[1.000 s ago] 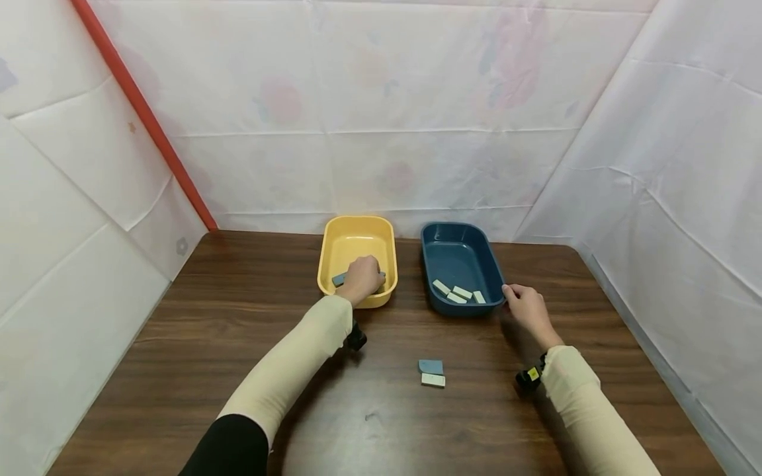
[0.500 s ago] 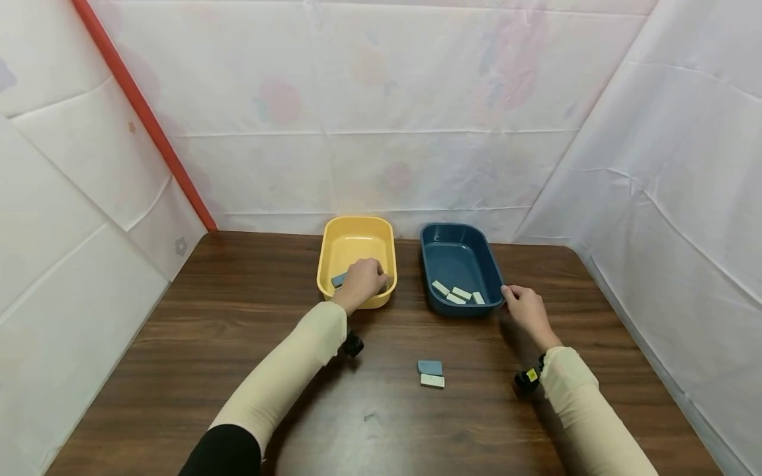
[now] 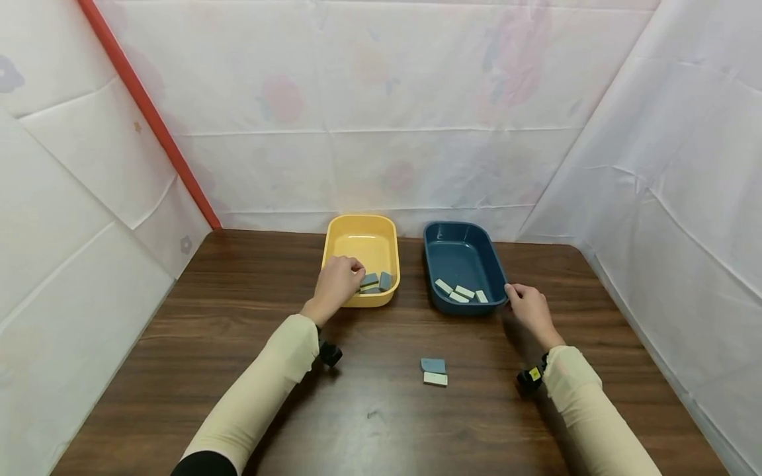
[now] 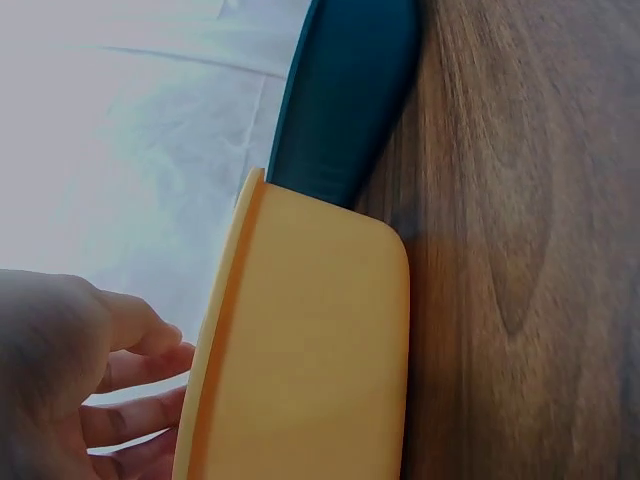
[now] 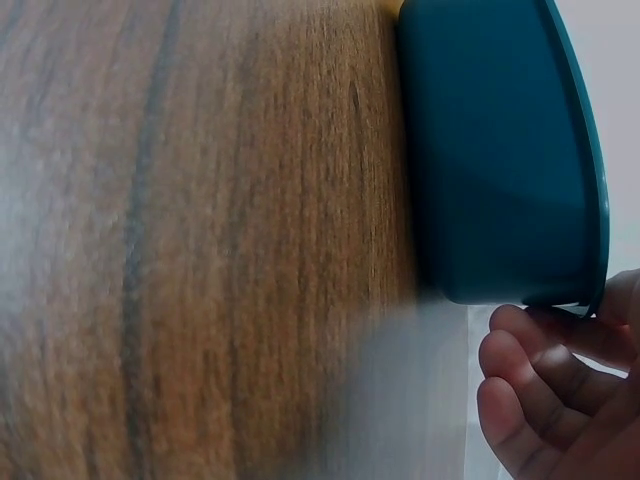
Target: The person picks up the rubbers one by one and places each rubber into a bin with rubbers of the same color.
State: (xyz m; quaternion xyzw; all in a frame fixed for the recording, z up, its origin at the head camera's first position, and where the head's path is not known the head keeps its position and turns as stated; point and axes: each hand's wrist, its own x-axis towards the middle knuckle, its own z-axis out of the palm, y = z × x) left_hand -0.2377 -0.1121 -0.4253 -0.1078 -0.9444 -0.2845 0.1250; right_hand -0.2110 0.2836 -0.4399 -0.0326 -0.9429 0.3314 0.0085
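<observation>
My left hand (image 3: 337,283) hovers over the near left corner of the yellow tray (image 3: 360,225). Its fingers bend loosely in the left wrist view, where nothing shows between them. Several grey-blue tiles (image 3: 385,281) lie at the near end inside that tray, partly hidden by the hand. My right hand (image 3: 530,311) pinches the rim of the dark blue tray (image 3: 457,233) at its near right corner. In the right wrist view the fingers (image 5: 520,360) curl below that rim. Several cream tiles (image 3: 465,291) lie at the near end of the blue tray.
On the brown wooden table (image 3: 268,284), in front of the trays, a blue tile (image 3: 432,365) lies beside a cream tile (image 3: 435,379). White sheeting (image 3: 381,132) hangs behind the table and along both sides. A red strip (image 3: 149,112) slants down at the left.
My left hand has moved left and slightly up from inside the yellow tray, uncovering the grey-blue tiles there. The right hand stays at the blue tray's corner.
</observation>
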